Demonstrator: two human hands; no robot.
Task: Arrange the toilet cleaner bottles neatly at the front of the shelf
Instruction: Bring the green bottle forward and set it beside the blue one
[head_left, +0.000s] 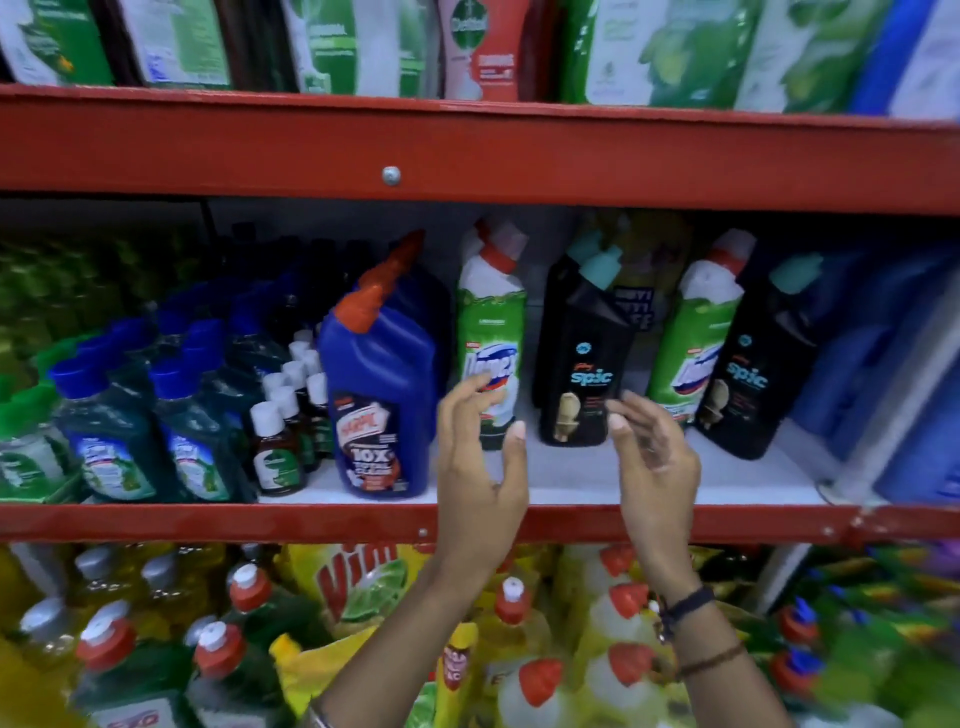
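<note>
You had both hands raised in front of the middle red metal shelf, and the move ahead turned on the gap between them. The tall green-and-white plastic toilet cleaner bottle with the red-and-white angled cap stood upright just behind your left hand, set back from the shelf's front edge, its long axis vertical. The black plastic toilet cleaner bottle with the teal angled cap stood upright too, behind and slightly left of your right hand, also short of the front edge. Your left hand was the nearer one to the green bottle; its fingers overlapped the label, though I could not tell whether they touched it. That hand was spread wide, thumb well away from the fingers, gripping nothing. Your right hand was likewise apart and empty, fingers loosely curled, near the black bottle's lower right side. The big blue plastic bottle with the orange angled cap already sat at the front edge, left of your left hand. I judged the green bottle needed drawing forward to match it.
</note>
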